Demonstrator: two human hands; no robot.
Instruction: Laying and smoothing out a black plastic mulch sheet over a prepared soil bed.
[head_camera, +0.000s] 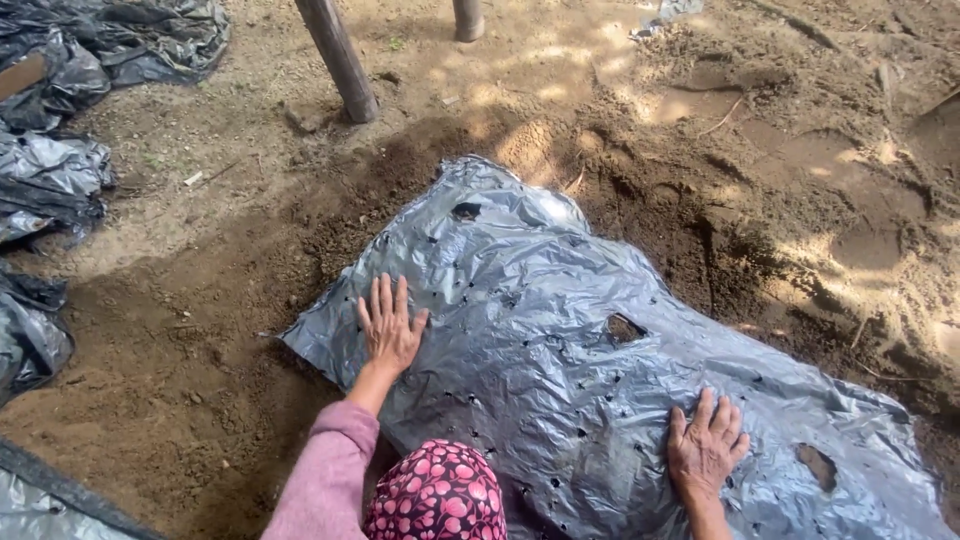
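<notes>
A large grey-black plastic sheet (560, 330), crinkled and pierced with many small holes and a few larger tears, is laid flat over loose brown soil (180, 380). The left hand (388, 328) is pressed palm-down on the sheet near its left edge, its fingers (388, 300) extended and only slightly spread, with nothing pinched. The right hand (706, 448) is laid flat on the lower right part of the sheet, its fingers likewise stretched out and slightly apart. A pink sleeve (325, 475) is seen on the left arm, and a pink-and-dark floral cloth (438, 492) lies between the arms. More crumpled black plastic (60, 120) is heaped at the left, well apart from the hands, and a wooden post (338, 58) stands in the ground beyond the sheet.
</notes>
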